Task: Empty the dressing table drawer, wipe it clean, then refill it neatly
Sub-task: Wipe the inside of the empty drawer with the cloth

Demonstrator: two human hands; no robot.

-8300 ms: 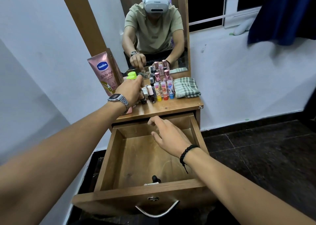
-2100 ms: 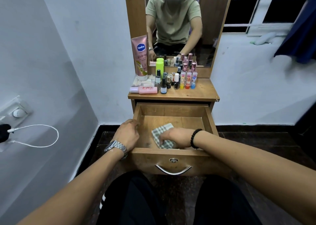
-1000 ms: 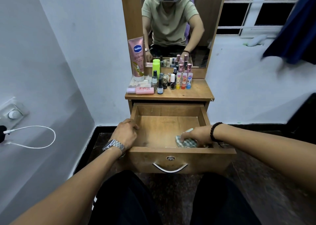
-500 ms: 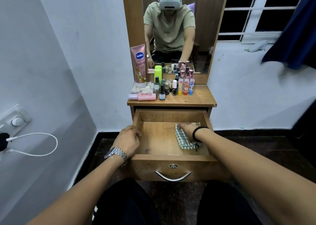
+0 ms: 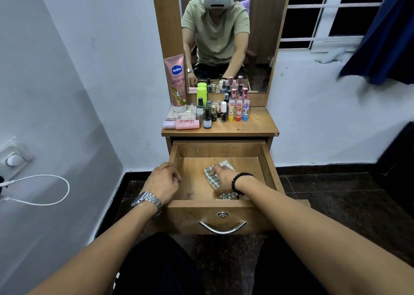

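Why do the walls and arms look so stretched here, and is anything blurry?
Head view: the wide-angle lens bends the wall edges and swells the forearms near the bottom edge. The right hand on the checked cloth in the drawer is smeared by motion; the left hand and the bottles look sharper. Lighting is soft and even, without harsh glare.
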